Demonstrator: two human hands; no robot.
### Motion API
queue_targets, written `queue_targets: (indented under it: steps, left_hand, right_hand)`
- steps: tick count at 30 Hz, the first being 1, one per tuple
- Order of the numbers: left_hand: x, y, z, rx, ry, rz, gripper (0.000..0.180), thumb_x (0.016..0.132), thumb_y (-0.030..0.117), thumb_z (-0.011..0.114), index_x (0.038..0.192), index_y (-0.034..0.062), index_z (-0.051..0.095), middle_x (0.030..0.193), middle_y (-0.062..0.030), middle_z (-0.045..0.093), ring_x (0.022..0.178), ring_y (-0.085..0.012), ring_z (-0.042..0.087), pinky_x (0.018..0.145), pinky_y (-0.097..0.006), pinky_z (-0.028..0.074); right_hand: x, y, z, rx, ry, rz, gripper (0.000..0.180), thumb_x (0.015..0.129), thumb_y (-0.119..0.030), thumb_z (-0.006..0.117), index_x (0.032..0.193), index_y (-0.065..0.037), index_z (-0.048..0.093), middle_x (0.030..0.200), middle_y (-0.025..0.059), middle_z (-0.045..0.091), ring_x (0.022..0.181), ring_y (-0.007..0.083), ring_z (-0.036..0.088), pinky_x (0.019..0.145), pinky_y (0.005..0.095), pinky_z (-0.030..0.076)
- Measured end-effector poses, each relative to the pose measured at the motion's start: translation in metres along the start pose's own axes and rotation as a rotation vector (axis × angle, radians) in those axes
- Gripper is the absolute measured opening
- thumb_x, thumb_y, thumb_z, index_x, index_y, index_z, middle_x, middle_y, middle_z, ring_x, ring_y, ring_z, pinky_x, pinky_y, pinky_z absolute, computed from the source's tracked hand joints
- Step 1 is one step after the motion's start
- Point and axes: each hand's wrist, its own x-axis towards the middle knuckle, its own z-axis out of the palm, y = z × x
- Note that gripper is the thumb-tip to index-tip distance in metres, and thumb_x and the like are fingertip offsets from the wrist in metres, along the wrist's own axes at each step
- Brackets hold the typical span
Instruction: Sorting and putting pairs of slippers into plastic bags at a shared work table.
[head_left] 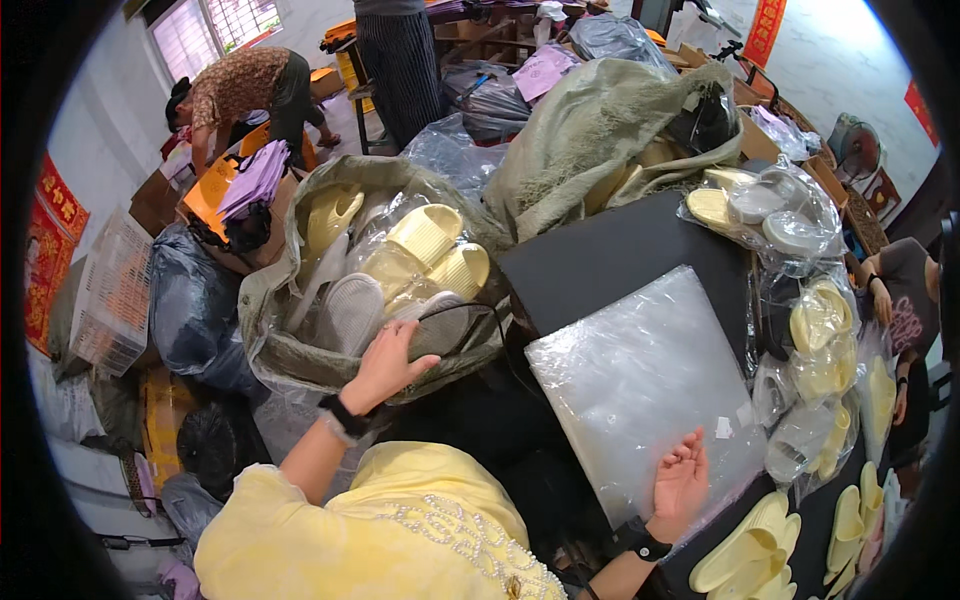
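- While one black tabletop (pixel 620 255) fills the right, two woven sacks stand on its far and left sides: an open sack (pixel 262 335) and a slumped sack (pixel 560 130) behind it.
- One stack of clear plastic film (pixel 630 350) lies flat on the tabletop.
- At least five slippers show inside the open sack: three yellow slippers (pixel 425 232) and two grey slippers (pixel 352 312), some under clear plastic.
- At least four loose yellow slippers (pixel 742 555) lie at the tabletop's near right.
- Two hands, well apart: the left hand (pixel 385 362) reaches over the open sack's near rim to the grey slippers, its grip impossible to tell; the right hand (pixel 681 483) rests palm up above the film, fingers loosely curled, holding nothing visible.
- Two black wristbands (pixel 345 412), one per wrist.
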Motion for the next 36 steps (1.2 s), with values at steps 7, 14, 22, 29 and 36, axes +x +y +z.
queue_targets:
  steps: [7, 14, 22, 29, 36]
  left_hand:
    - [0.037, -0.02, 0.031, 0.165, 0.129, 0.057, 0.025, 0.07, 0.013, 0.069, 0.089, 0.004, 0.054, 0.086, -0.0137, 0.058, 0.086, -0.0338, 0.056, 0.071, -0.044, 0.043]
    - [-0.005, -0.018, 0.002, -0.125, -1.29, 0.425, 0.028, 0.076, 0.029, 0.067, 0.084, 0.002, 0.064, 0.08, -0.0169, 0.064, 0.075, -0.0324, 0.061, 0.066, -0.039, 0.047]
    - [0.068, -0.035, -0.074, 0.026, -0.111, 0.01, 0.068, 0.069, 0.033, 0.076, 0.121, 0.001, 0.048, 0.116, -0.0205, 0.054, 0.105, -0.0379, 0.053, 0.087, -0.042, 0.044]
    - [0.129, -0.138, -0.019, -0.214, -0.303, -0.148, 0.12, 0.047, 0.045, 0.087, 0.135, -0.0094, 0.027, 0.132, -0.0288, 0.041, 0.124, -0.0369, 0.041, 0.105, -0.038, 0.032]
    - [0.134, -0.17, 0.016, -0.067, -0.132, -0.43, 0.058, 0.056, 0.029, 0.085, 0.098, -0.0042, 0.063, 0.092, -0.0123, 0.068, 0.083, -0.0237, 0.064, 0.076, -0.033, 0.049]
  right_hand:
    - [-0.002, 0.004, 0.001, -0.024, -0.034, -0.017, 0.034, 0.098, -0.017, 0.041, 0.129, -0.005, 0.045, 0.105, 0.0061, 0.058, 0.082, 0.0128, 0.056, 0.07, 0.0276, 0.047]
    - [-0.002, 0.0, 0.006, -0.045, 0.022, -0.025, 0.032, 0.098, -0.018, 0.041, 0.127, -0.006, 0.046, 0.1, 0.0043, 0.057, 0.079, 0.0111, 0.055, 0.067, 0.026, 0.047]
    - [-0.003, 0.002, 0.006, -0.137, 0.057, -0.051, 0.032, 0.098, -0.02, 0.04, 0.126, -0.006, 0.046, 0.099, 0.0038, 0.057, 0.079, 0.0107, 0.055, 0.066, 0.0261, 0.047]
    - [-0.005, 0.003, 0.01, -0.049, 0.13, -0.042, 0.027, 0.097, -0.02, 0.042, 0.118, -0.008, 0.051, 0.097, 0.0038, 0.055, 0.076, 0.0139, 0.052, 0.067, 0.0292, 0.045]
    - [-0.004, 0.005, 0.014, -0.069, 0.105, -0.039, 0.027, 0.095, -0.02, 0.045, 0.117, -0.005, 0.052, 0.094, 0.0049, 0.055, 0.077, 0.0141, 0.052, 0.069, 0.0295, 0.044]
